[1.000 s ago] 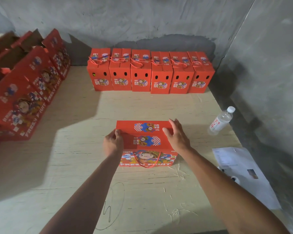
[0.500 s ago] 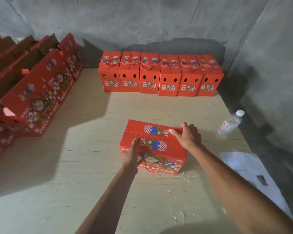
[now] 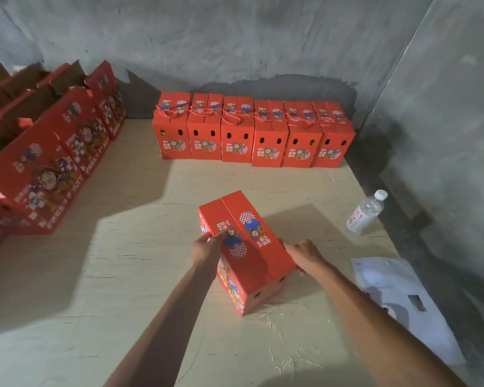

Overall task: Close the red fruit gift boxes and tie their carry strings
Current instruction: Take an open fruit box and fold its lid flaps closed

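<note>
A pale wooden table point(image 3: 123, 275) fills the corner, pushed up against rough grey concrete walls point(image 3: 235, 37). Along its left edge runs a line of open boxes point(image 3: 48, 174), flaps up, printed sides facing in; I can count at least three, and the ones further back are too jumbled to number. At the far edge six closed boxes point(image 3: 252, 132) stand in one row, sides touching, each with its short end facing this way, two oval holes in that end, and red string handles point(image 3: 232, 118) lying on the lids.

One box point(image 3: 246, 252) sits near the middle of the table, well apart from both groups. Its two lid flaps meet in a seam that runs the length of the top. Its long axis is skewed, running from near-right to far-left, so the near short end with its holes points at the person and slightly right.

The left hand point(image 3: 207, 247) rests at the box's left top edge, fingers bent over the lid flap; how firmly it grips I cannot tell. The right hand point(image 3: 302, 255) is against the right side, fingers wrapped round the lower edge.

To the right lie one white sheet of paper point(image 3: 397, 297) and, further back, one clear water bottle point(image 3: 365, 213) on its side, cap pointing away.
</note>
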`<state>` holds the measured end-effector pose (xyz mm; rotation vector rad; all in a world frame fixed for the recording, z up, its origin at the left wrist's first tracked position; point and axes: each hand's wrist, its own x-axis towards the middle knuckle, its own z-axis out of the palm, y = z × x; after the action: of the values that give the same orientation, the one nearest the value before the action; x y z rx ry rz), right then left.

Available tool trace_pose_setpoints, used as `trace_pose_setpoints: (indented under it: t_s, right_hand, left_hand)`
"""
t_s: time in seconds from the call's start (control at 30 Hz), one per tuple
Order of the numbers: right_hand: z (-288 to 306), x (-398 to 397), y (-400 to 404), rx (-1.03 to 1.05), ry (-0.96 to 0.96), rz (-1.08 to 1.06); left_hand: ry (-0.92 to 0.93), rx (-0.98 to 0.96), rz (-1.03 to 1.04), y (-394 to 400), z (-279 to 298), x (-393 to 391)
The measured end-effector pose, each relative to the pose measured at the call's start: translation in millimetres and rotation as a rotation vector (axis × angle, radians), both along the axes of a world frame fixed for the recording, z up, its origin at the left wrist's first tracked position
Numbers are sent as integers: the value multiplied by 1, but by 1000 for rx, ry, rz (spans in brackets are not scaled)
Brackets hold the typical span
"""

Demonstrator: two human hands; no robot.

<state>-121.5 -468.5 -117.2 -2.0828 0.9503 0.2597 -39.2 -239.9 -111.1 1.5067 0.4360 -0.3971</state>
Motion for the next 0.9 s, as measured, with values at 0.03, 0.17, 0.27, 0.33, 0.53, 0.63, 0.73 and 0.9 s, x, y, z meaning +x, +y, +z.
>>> trace_pose_setpoints:
  t_s: [0.03,0.17,0.27,0.33,0.53,0.63,0.73,0.9]
  right_hand:
    - [-5,-4,6,95,24,11]
    - [-20,-4,37,471,54,-136]
    - [-19,13,50,609,-19,-300]
    - [-11,22,51,660,-67,-322]
    - [28,53,40,582,-323,-428]
    - [65,79,45,800,-492,-313]
    - [99,106,72,736,-475,31]
    - [119,115,117,545,-300,347]
  left_hand:
    - [-25,1,-5,-1,2,6]
    - [-121,140,-59,3,8,35]
    - [-148,275,-122,10,7,47]
    - [-152,334,-170,13,7,49]
    - [-39,526,-321,19,36,63]
    - [-356,296,-173,13,63,65]
    - [-563,123,-152,-3,101,67]
    - [-734,329,-395,-8,111,68]
